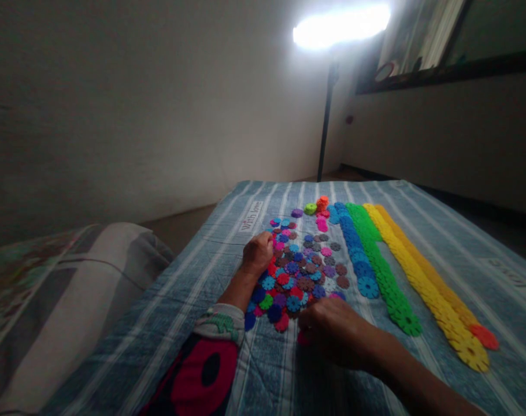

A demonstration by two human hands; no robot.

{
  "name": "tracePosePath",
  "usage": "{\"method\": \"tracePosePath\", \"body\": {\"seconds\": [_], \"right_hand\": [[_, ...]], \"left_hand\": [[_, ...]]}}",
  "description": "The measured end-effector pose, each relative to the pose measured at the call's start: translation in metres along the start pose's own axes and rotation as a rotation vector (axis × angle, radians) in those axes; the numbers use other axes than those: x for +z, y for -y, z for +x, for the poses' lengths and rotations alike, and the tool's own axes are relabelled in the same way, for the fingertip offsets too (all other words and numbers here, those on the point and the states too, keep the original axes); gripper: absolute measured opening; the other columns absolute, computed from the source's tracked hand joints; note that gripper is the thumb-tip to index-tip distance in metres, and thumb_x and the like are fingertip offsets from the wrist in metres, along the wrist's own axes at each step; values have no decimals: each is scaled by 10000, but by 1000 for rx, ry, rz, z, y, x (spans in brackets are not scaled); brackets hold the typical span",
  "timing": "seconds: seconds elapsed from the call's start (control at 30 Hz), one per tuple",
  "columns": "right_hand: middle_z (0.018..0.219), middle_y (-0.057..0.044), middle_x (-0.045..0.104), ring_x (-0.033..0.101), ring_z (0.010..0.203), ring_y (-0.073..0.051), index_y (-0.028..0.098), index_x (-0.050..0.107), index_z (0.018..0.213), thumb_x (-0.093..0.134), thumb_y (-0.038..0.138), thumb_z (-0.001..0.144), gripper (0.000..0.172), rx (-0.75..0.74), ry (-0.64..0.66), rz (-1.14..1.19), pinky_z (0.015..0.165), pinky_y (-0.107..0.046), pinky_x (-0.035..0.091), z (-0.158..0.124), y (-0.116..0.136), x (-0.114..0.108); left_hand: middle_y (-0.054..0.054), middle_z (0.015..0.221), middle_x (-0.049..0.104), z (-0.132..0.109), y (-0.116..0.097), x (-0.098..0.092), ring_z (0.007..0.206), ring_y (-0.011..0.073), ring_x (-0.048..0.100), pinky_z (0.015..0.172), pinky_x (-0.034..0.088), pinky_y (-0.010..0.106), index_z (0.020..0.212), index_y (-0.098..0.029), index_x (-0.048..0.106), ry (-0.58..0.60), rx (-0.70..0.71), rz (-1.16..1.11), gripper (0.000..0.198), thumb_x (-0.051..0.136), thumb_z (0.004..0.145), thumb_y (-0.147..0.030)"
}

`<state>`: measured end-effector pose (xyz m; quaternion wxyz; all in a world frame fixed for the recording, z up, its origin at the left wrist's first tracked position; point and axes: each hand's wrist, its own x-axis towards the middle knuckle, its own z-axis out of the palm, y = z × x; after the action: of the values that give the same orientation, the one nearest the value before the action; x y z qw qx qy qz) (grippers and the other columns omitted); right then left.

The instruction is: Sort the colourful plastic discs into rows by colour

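A loose pile of notched plastic discs in mixed colours lies on a blue striped cloth. At the pile's left edge is my left hand, its fingers curled; what they hold, if anything, is hidden. My right hand bends over the near edge of the pile, fingers curled down and close to a pinkish-red disc. To the right, overlapping discs form long rows: blue, green, yellow and orange-yellow.
Small stacks stand beyond the pile: purple, lime green and orange. An orange-red disc lies at the near end of the rows. Behind the cloth-covered surface stands a bright lamp. Grey-white striped fabric is at left.
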<state>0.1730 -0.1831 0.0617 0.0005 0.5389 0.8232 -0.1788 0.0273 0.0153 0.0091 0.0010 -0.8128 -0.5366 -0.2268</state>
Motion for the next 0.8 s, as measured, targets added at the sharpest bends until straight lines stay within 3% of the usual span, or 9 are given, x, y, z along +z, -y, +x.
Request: {"method": "tracePosePath", "body": {"seconds": [0.13, 0.3, 0.53, 0.8], "right_hand": [[849, -55, 713, 647, 769, -154, 208, 675, 934, 511, 104, 800, 236, -17, -87, -18, 574, -254, 308, 2, 0, 7], [855, -73, 724, 672, 801, -189, 207, 661, 974, 500, 112, 796, 259, 32, -3, -60, 596, -264, 343, 4, 2, 10], [936, -99, 725, 681, 858, -202, 205, 671, 1021, 489, 183, 860, 245, 75, -12, -46, 629, -268, 369, 3, 7, 6], [897, -91, 721, 679, 827, -205, 195, 683, 980, 474, 145, 853, 250, 72, 5, -64, 604, -276, 346, 1, 10, 9]], "left_hand": [[68, 947, 725, 0, 0, 0, 893, 188, 658, 758, 436, 255, 951, -201, 645, 2, -2, 14, 179, 480, 882, -185], [70, 942, 723, 0, 2, 1, 900, 190, 656, 768, 440, 259, 947, -199, 640, -2, 16, 11, 183, 466, 889, -188], [59, 919, 720, -2, 1, 0, 876, 177, 652, 759, 436, 253, 936, -202, 645, -9, 8, -6, 182, 472, 883, -180], [75, 941, 724, -3, 1, 3, 888, 187, 656, 752, 439, 262, 939, -194, 647, 0, -2, -16, 175, 480, 888, -187]]}}
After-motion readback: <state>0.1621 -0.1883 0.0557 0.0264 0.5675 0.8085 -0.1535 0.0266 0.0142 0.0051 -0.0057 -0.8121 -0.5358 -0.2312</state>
